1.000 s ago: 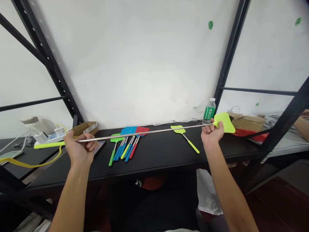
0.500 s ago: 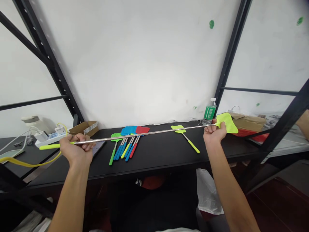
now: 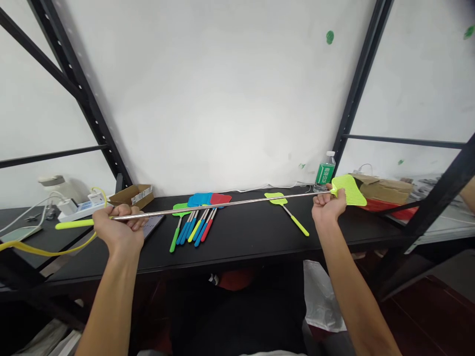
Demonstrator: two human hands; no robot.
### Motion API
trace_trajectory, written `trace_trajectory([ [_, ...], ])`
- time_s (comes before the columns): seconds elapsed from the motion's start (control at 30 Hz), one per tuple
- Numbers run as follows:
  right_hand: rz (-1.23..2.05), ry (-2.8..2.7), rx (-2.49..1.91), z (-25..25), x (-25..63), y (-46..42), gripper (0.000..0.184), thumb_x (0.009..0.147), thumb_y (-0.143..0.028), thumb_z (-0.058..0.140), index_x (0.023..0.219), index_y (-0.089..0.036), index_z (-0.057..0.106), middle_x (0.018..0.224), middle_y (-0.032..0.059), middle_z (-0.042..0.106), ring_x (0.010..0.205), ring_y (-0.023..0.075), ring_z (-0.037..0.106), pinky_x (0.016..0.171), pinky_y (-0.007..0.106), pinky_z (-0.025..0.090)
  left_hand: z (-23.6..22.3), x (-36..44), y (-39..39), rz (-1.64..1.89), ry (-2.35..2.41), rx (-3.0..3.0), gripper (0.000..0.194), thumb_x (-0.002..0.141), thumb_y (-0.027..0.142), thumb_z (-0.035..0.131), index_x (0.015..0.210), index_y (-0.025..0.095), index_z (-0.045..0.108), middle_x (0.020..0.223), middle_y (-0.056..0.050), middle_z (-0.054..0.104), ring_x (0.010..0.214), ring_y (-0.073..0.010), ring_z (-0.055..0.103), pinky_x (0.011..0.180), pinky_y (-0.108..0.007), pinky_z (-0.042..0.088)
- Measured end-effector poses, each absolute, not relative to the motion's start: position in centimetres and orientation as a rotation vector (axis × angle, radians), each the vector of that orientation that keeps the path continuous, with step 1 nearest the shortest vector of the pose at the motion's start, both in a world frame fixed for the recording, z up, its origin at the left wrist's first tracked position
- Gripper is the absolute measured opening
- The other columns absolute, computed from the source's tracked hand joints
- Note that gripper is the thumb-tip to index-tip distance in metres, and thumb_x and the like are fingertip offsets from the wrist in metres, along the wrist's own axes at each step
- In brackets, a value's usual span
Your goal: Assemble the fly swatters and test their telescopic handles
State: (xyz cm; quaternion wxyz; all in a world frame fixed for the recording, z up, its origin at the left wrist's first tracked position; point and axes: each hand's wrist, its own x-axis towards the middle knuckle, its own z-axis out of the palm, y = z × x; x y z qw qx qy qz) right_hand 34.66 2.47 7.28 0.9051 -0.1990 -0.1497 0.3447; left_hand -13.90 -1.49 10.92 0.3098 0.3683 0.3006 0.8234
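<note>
Left hand (image 3: 118, 230), right hand (image 3: 328, 206), closed (well apart)

The person wears dark trousers (image 3: 237, 321) and a pale top (image 3: 267, 354), with bare forearms (image 3: 111, 311) and hands (image 3: 118, 230).

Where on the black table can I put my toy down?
There's bare black tabletop between the bunch of fly swatters and the lone lime swatter. It's crowded around that bunch, and near the cardboard box by the left hand.

A green-labelled water bottle (image 3: 324, 174) stands on the black bench top (image 3: 256, 242) by the white wall (image 3: 222, 99), a cardboard box (image 3: 384, 190) to its right.
</note>
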Motion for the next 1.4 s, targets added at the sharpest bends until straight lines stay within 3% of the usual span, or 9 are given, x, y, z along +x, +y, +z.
trace_trajectory([
  [0.53, 0.663, -0.372, -0.449, 6.9, 35.0, 2.8, 0.042, 0.099, -0.047, 0.034, 0.073, -0.021, 0.052, 0.042, -0.0106, 0.019, 0.033, 0.007, 0.02, 0.033, 0.017, 0.026, 11.1, -13.7, -1.6, 2.181, 0.769, 0.907, 0.033, 0.072, 0.031, 0.043, 0.045, 0.023, 0.027, 0.035, 0.004, 0.019, 0.03, -0.011, 0.019, 0.034, -0.028, 0.015],
  [0.67, 0.671, -0.349, -0.426, 7.0, 34.0, 2.6, 0.041, 0.101, -0.041, 0.031, 0.072, -0.02, 0.052, 0.041, -0.0101, 0.021, 0.033, 0.0073, 0.02, 0.034, 0.018, 0.024, 11.1, -12.4, -1.7, 2.147, 0.752, 0.921, 0.035, 0.076, 0.03, 0.04, 0.046, 0.023, 0.025, 0.036, 0.005, 0.017, 0.03, -0.0104, 0.018, 0.034, -0.028, 0.015],
  [0.83, 0.709, -0.429, -0.429, 7.0, 30.1, 2.5, 0.039, 0.098, -0.046, 0.04, 0.071, -0.02, 0.052, 0.039, -0.0106, 0.023, 0.033, 0.0068, 0.022, 0.036, 0.018, 0.026, 10.4, -8.5, -1.5, 2.016, 0.702, 0.94, 0.036, 0.081, 0.03, 0.039, 0.051, 0.023, 0.022, 0.042, 0.006, 0.016, 0.033, -0.0087, 0.015, 0.035, -0.026, 0.012],
  [1.17, 0.838, -0.546, -0.437, 7.2, 28.9, 2.0, 0.035, 0.096, -0.045, 0.044, 0.081, -0.018, 0.059, 0.043, -0.0107, 0.024, 0.034, 0.0058, 0.025, 0.037, 0.018, 0.028, 10.4, -7.2, -2.1, 1.916, 0.706, 1.007, 0.04, 0.083, 0.035, 0.042, 0.05, 0.022, 0.025, 0.042, 0.006, 0.017, 0.033, -0.008, 0.018, 0.038, -0.025, 0.02],
  [1.27, 0.898, -0.606, -0.436, 8.0, 30.1, 1.6, 0.026, 0.091, -0.043, 0.053, 0.08, -0.02, 0.055, 0.047, -0.01, 0.031, 0.037, 0.0062, 0.032, 0.038, 0.019, 0.031, 10.6, -8.1, -1.8, 1.931, 0.674, 0.944, 0.039, 0.08, 0.035, 0.046, 0.051, 0.022, 0.025, 0.042, 0.007, 0.018, 0.033, -0.0073, 0.018, 0.038, -0.025, 0.02],
  [1.4, 0.856, -0.599, -0.423, 9.0, 32.3, 1.1, 0.012, 0.08, -0.029, 0.062, 0.082, -0.02, 0.054, 0.067, -0.0039, 0.058, 0.042, 0.0069, 0.042, 0.035, 0.02, 0.032, 10.9, -10.2, -1.8, 2.052, 0.666, 0.891, 0.039, 0.081, 0.032, 0.043, 0.049, 0.021, 0.023, 0.04, 0.006, 0.017, 0.032, -0.008, 0.016, 0.037, -0.027, 0.017],
])
